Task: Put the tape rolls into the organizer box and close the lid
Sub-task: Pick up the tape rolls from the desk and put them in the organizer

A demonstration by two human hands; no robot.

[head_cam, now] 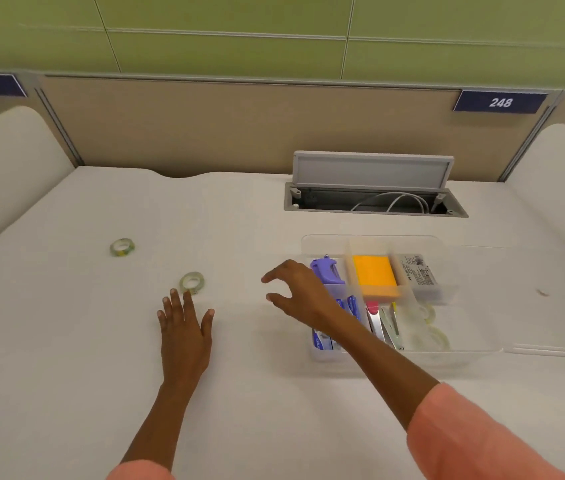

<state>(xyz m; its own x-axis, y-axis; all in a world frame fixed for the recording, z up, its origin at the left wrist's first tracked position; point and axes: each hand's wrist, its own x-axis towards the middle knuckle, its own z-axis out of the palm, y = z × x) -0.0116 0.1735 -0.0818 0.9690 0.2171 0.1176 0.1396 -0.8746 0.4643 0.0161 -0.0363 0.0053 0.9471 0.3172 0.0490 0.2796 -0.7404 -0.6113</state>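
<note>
White desk point(239, 220): near tape roll point(192, 281) at left hand point(184, 327) fingertips.

Two tape rolls point(191, 282) lie left of organizer box point(475, 353).

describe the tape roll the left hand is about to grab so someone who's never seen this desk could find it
Start at the clear organizer box on the right of the white desk, then look left past both hands. The tape roll lies flat just beyond the fingertips of the left hand. The other loose roll lies farther back and left, well away from either hand.
</note>
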